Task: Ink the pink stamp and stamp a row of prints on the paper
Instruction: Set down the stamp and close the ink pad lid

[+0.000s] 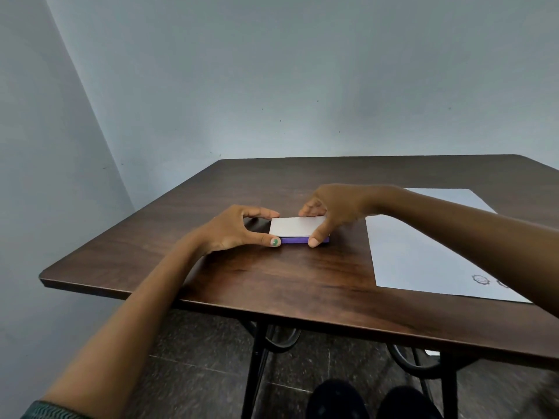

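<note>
Head view: seated at a dark wood-grain bench [302,276] on black metal legs, set against a pale grey-blue wall [272,71].

Near the bench's middle, a flat ink pad case [298,229], white lid over a purple base, lid down or nearly so, lying flat on the wood.

Left hand [233,229] at the case's left end, fingers curved into a wide pinch: forefinger at the far left corner, thumb, its nail painted green, at the near left corner. Touching the case at both corners, not wrapped around it.

Right hand [329,211] crossing in from the right, over the case's right end: fingertips on the far edge, thumb pressed to the near right corner against the purple base. Gripping the case across its width.

To the right, a white sheet of paper [423,252] flat on the bench, well apart from the case, partly covered by the right forearm. Two small dark round stamp prints [480,279] near its near edge, the second cut off by the arm.

Pink stamp not visible anywhere.

Below the bench edge, dark speckled floor tiles [196,358] and a dark shape, possibly shoes or knees; cannot tell which. Green patterned sleeve [51,411] at lower left.
</note>
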Available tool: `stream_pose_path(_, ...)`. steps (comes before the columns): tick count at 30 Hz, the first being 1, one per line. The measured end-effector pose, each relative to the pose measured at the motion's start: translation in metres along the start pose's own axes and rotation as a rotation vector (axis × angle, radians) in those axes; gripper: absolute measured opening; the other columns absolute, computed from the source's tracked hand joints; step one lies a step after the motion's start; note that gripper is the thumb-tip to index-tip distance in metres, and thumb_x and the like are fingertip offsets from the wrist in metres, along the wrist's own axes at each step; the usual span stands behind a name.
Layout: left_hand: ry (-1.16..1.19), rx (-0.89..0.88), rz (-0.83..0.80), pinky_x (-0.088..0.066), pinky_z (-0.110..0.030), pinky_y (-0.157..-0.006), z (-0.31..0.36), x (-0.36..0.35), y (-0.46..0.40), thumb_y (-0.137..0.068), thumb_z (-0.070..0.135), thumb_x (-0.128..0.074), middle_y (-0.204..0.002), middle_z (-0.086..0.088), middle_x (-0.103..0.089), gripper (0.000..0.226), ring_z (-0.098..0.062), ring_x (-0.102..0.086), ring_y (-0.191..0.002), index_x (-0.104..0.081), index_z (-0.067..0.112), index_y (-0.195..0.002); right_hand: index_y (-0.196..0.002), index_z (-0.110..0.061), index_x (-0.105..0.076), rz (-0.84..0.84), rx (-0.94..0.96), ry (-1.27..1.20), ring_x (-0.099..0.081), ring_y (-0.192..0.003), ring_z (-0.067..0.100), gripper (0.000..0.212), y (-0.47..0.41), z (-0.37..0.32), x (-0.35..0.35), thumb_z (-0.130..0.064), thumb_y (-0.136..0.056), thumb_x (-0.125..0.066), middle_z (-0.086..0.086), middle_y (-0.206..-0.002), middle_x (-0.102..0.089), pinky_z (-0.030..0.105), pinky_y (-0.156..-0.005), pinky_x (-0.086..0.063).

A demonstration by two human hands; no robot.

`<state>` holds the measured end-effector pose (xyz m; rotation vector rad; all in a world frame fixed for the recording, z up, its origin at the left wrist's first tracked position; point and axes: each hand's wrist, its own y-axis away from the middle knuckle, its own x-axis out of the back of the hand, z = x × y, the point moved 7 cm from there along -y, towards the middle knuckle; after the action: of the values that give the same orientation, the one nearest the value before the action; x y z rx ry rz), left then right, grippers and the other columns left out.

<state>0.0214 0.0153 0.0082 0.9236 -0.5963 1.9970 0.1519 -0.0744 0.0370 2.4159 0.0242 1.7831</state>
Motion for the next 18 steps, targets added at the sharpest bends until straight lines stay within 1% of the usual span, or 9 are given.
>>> stream_pose_path(3,-0.002,-0.003,-0.011,-0.028,0.002,-0.077,0.000,-0.001,-0.002,-0.074,0.030,-0.077,-0.109,0.032,-0.050,0.052,0.013,-0.043,-0.102,-0.059,0.031,-0.123,-0.130,-0.015,-0.054,0.008,-0.001,0.000,-0.054,-0.121,0.016,0.070,0.002,0.000,0.000,-0.035,-0.068,-0.079,0.002,-0.133,-0.058,0.025,-0.101,-0.041)
stream_pose_path(5,-0.004,-0.003,-0.017,-0.029,0.005,-0.072,-0.001,-0.001,-0.002,-0.073,0.031,-0.078,-0.104,0.037,-0.048,0.051,0.021,-0.041,-0.096,-0.059,0.033,-0.121,-0.130,-0.016,-0.054,0.014,-0.004,0.011,-0.055,-0.120,0.016,0.070,0.003,0.000,0.001,-0.037,-0.067,-0.080,0.001,-0.133,-0.059,0.024,-0.100,-0.041)
stream_pose_path(6,-0.004,-0.003,-0.017,-0.029,0.005,-0.074,-0.002,-0.001,-0.002,-0.073,0.032,-0.078,-0.104,0.038,-0.048,0.051,0.023,-0.041,-0.096,-0.060,0.034,-0.120,-0.130,-0.016,-0.055,0.020,-0.004,0.022,-0.055,-0.120,0.016,0.071,0.003,0.000,0.001,-0.038,-0.067,-0.080,0.001,-0.133,-0.059,0.024,-0.099,-0.042)
stream_pose_path(7,0.000,0.001,-0.015,-0.029,0.003,-0.077,-0.002,-0.001,-0.003,-0.073,0.033,-0.078,-0.106,0.036,-0.050,0.050,0.022,-0.042,-0.098,-0.060,0.035,-0.119,-0.129,-0.016,-0.055,0.027,-0.003,0.037,-0.055,-0.119,0.016,0.071,0.004,-0.001,0.001,-0.039,-0.067,-0.079,0.000,-0.132,-0.059,0.024,-0.097,-0.042)
stream_pose_path(9,0.016,0.010,-0.006,-0.029,-0.009,-0.089,-0.005,-0.001,-0.003,-0.074,0.036,-0.076,-0.112,0.029,-0.054,0.047,0.011,-0.046,-0.106,-0.061,0.036,-0.118,-0.130,-0.015,-0.055,0.032,0.000,0.073,-0.055,-0.119,0.017,0.071,0.004,-0.003,0.001,-0.040,-0.068,-0.078,0.000,-0.133,-0.059,0.023,-0.093,-0.041)
stream_pose_path(10,0.019,0.011,0.000,-0.029,-0.016,-0.095,-0.005,-0.001,-0.003,-0.074,0.038,-0.075,-0.116,0.025,-0.056,0.046,0.005,-0.046,-0.111,-0.061,0.037,-0.118,-0.131,-0.014,-0.054,0.029,0.000,0.090,-0.054,-0.120,0.018,0.071,0.005,-0.003,0.001,-0.041,-0.069,-0.077,0.001,-0.135,-0.058,0.023,-0.093,-0.040)
stream_pose_path(12,0.015,0.009,0.006,-0.030,-0.025,-0.102,-0.007,-0.001,-0.003,-0.073,0.042,-0.075,-0.121,0.021,-0.056,0.046,-0.001,-0.045,-0.117,-0.061,0.041,-0.117,-0.134,-0.012,-0.051,0.011,-0.006,0.132,-0.051,-0.124,0.019,0.070,0.006,-0.006,-0.001,-0.041,-0.073,-0.074,0.001,-0.139,-0.054,0.024,-0.096,-0.038)
stream_pose_path(15,0.007,0.014,0.011,-0.029,-0.030,-0.108,-0.010,-0.001,-0.003,-0.066,0.052,-0.076,-0.127,0.020,-0.055,0.053,-0.004,-0.044,-0.123,-0.060,0.046,-0.116,-0.136,-0.007,-0.047,-0.020,-0.010,0.271,-0.047,-0.126,0.026,0.063,0.008,-0.010,-0.008,-0.042,-0.085,-0.061,0.006,-0.143,-0.049,0.030,-0.101,-0.038)
stream_pose_path(18,-0.015,0.006,0.012,-0.028,-0.032,-0.111,-0.010,-0.003,-0.002,-0.057,0.063,-0.075,-0.134,0.020,-0.053,0.063,-0.004,-0.042,-0.127,-0.058,0.050,-0.117,-0.136,-0.003,-0.045,-0.031,-0.027,0.396,-0.049,-0.122,0.031,0.058,0.008,-0.011,-0.017,-0.041,-0.092,-0.048,0.015,-0.136,-0.052,0.039,-0.102,-0.039)
